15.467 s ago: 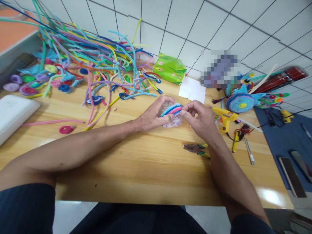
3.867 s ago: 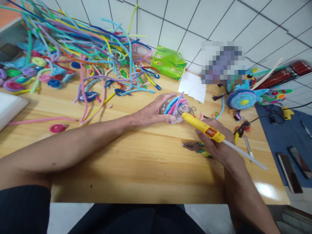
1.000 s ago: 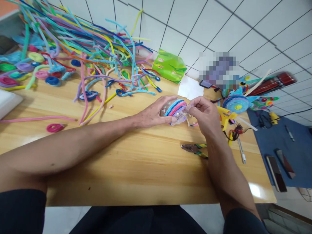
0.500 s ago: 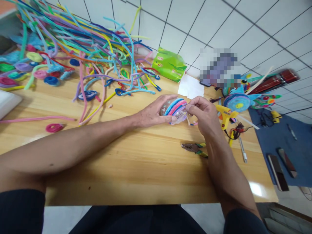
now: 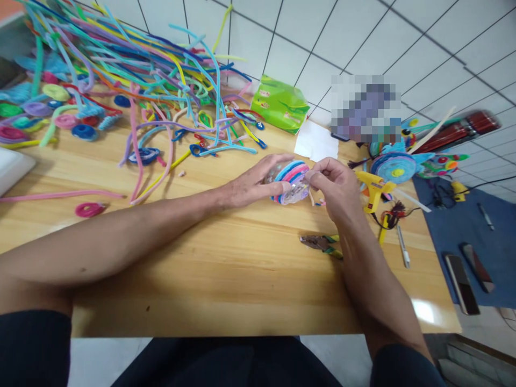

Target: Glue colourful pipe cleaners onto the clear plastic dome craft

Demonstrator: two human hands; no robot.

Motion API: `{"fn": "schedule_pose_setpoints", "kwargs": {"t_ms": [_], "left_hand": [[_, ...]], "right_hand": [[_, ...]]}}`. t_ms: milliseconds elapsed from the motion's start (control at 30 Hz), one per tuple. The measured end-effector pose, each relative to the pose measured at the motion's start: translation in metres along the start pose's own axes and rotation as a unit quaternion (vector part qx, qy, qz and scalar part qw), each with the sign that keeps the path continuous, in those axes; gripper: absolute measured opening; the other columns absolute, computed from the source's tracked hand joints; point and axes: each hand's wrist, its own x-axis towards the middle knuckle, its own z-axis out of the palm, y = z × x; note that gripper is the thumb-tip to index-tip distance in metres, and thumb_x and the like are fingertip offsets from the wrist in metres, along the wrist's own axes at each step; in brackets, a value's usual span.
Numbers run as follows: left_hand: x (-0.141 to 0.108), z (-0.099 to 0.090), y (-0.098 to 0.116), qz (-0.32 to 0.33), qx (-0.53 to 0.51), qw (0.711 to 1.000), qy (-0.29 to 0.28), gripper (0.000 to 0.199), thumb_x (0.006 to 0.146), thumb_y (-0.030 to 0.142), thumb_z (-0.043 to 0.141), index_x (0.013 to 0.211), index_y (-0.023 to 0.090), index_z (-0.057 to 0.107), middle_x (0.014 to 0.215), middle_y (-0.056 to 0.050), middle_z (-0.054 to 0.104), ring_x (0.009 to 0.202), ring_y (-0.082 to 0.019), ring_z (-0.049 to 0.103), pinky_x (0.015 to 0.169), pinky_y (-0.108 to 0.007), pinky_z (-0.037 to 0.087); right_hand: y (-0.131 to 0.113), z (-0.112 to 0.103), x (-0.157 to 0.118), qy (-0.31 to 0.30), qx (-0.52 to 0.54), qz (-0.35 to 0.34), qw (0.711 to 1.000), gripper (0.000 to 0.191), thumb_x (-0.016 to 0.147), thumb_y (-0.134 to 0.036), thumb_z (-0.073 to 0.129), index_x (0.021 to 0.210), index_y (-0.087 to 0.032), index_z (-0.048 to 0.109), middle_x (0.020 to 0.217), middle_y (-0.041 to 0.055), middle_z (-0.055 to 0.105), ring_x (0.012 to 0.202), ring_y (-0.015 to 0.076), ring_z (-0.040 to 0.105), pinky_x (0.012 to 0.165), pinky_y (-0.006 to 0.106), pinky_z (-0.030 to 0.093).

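A clear, rounded plastic piece [image 5: 291, 174] wrapped with blue, pink and purple pipe cleaner bands is held above the middle of the table. My left hand [image 5: 258, 183] grips it from the left, thumb across its near side. The fingers of my right hand [image 5: 332, 185] pinch at its right edge, by the purple strip; what exactly lies between the fingertips is too small to make out. Pliers [image 5: 320, 243] with yellow-green handles lie below my right wrist. Just right of that hand is a yellow glue gun [image 5: 374, 191].
Many colourful pipe cleaners [image 5: 161, 70] and coils pile up at the back left. A green packet [image 5: 280, 105] and a white paper [image 5: 317, 141] lie at the back. To the right are a blue fish-like craft [image 5: 394, 167], a utility knife [image 5: 403, 247] and a phone [image 5: 461, 283].
My left thumb has shifted up across the banded piece, which has turned slightly. My right hand keeps pinching at its right edge, nearly in the same spot.
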Motion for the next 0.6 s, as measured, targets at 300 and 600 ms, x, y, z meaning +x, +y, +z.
{"fn": "schedule_pose_setpoints", "kwargs": {"t_ms": [300, 600], "left_hand": [[0.0018, 0.0046, -0.0062, -0.005, -0.026, 1.000, 0.015, 0.080, 0.101, 0.065, 0.080, 0.166, 0.026, 0.054, 0.175, -0.013, 0.058, 0.162, -0.037, 0.059, 0.136, -0.053, 0.052], [0.0019, 0.0076, -0.0048, -0.013, -0.015, 0.999, 0.028, 0.077, 0.096, 0.058, 0.084, 0.162, 0.030, 0.056, 0.166, -0.011, 0.064, 0.150, -0.035, 0.067, 0.127, -0.052, 0.058]], "right_hand": [[-0.0019, -0.0018, -0.0014, -0.002, -0.011, 0.008, 1.000, 0.024, 0.078, -0.039, 0.084, 0.075, -0.025, 0.065, 0.063, -0.0040, 0.058, 0.060, 0.0129, 0.047, 0.055, 0.028, 0.037], [0.0068, 0.0070, -0.0051, 0.014, 0.020, 0.015, 1.000, 0.035, 0.075, -0.045, 0.094, 0.077, -0.027, 0.064, 0.066, -0.0038, 0.064, 0.061, 0.0152, 0.055, 0.056, 0.030, 0.044]]}}
